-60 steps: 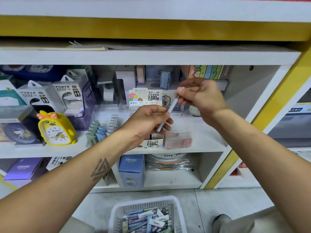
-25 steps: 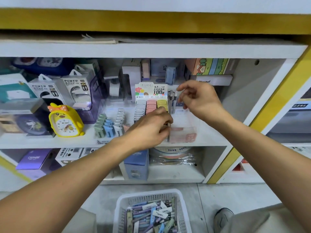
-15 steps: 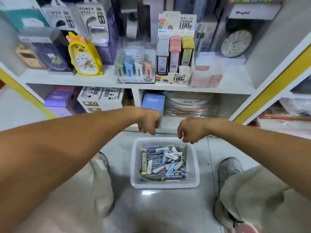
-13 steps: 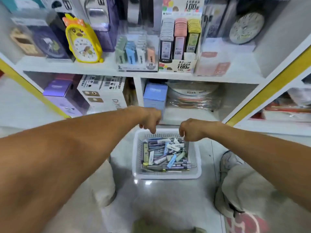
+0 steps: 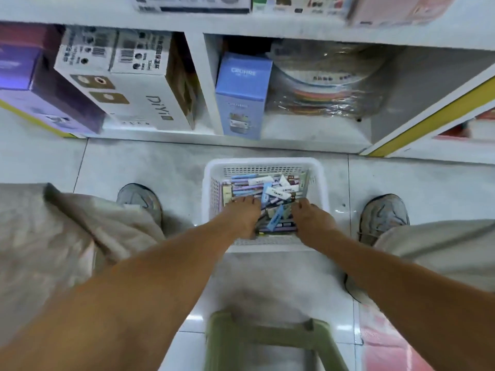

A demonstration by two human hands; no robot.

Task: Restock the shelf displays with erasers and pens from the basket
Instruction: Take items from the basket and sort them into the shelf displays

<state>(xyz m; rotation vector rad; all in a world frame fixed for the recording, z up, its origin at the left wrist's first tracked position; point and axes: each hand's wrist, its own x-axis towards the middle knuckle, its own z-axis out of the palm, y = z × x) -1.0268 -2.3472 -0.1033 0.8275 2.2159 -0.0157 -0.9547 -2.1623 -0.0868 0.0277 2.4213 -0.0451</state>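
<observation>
A white plastic basket (image 5: 263,163) stands on the tiled floor below the shelf, filled with a heap of pens and paper-sleeved erasers (image 5: 270,187). My left hand (image 5: 242,216) reaches into the basket's left side, its fingertips down on the pens. On the right side, my right hand (image 5: 312,219) has its fingers on the heap beside a light blue eraser (image 5: 276,218). Neither hand visibly holds an item. Only the bottom edges of the shelf displays (image 5: 300,6) show at the top of the frame.
The lower shelf holds a blue box (image 5: 242,95), white cartons (image 5: 126,81), a purple box (image 5: 29,81) and a wrapped stack of coloured discs (image 5: 328,84). My shoes (image 5: 140,200) (image 5: 383,215) flank the basket. A green stool (image 5: 267,341) is below me.
My hands left the upper shelf display, where they had set in a pen, and dropped into the basket. The view has tilted down from the shelf to the floor.
</observation>
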